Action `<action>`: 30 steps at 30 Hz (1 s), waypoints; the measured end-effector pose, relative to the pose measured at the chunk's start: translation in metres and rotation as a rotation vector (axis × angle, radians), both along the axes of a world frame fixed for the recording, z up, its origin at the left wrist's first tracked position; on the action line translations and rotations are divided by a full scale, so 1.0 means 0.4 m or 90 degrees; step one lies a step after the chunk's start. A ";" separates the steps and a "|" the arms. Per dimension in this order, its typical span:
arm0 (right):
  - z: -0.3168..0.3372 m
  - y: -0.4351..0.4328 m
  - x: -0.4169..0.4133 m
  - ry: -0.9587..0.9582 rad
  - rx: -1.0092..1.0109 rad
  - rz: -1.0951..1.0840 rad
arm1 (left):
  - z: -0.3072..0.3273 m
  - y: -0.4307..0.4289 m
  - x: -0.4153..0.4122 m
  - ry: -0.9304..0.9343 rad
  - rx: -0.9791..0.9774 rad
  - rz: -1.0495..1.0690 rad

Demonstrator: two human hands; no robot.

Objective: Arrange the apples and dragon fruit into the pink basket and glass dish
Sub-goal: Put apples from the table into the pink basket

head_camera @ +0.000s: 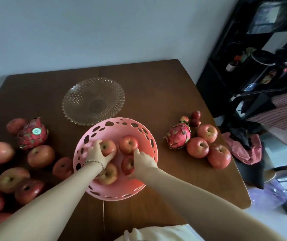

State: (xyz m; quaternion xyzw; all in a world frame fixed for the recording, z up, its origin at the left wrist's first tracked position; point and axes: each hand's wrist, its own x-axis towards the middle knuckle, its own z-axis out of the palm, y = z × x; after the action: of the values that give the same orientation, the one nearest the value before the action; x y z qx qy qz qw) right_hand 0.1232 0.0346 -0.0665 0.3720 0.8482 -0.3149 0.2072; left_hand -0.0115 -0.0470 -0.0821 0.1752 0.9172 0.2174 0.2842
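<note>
Plainly both hands are down in the pink basket (149, 141), the left hand (96, 152) and right hand (143, 161) each in a grip on a red-blushed apple (108, 146), firm, smooth, round fruit that looks fairly heavy and best cupped around its widest part.

Home dining corner: wooden table (156, 80), appliance shelf (253, 66), draped clothes (243, 146).
</note>
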 end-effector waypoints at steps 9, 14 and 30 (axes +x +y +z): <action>0.146 0.196 0.165 0.223 0.253 -0.205 | 0.020 0.022 0.056 0.021 -0.181 -0.106; 0.038 0.328 0.322 -0.229 0.226 -0.362 | 0.030 0.004 0.084 0.044 -0.223 -0.170; 0.123 0.249 0.330 -0.203 0.240 -0.248 | 0.040 -0.077 0.094 -0.043 -0.124 -0.163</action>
State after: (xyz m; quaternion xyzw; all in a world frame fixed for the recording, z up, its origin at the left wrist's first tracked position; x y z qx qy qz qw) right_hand 0.2551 0.1341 -0.0173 0.6039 0.7614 -0.1236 0.2008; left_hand 0.0261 -0.0778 -0.0662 0.2552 0.8939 0.0953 0.3559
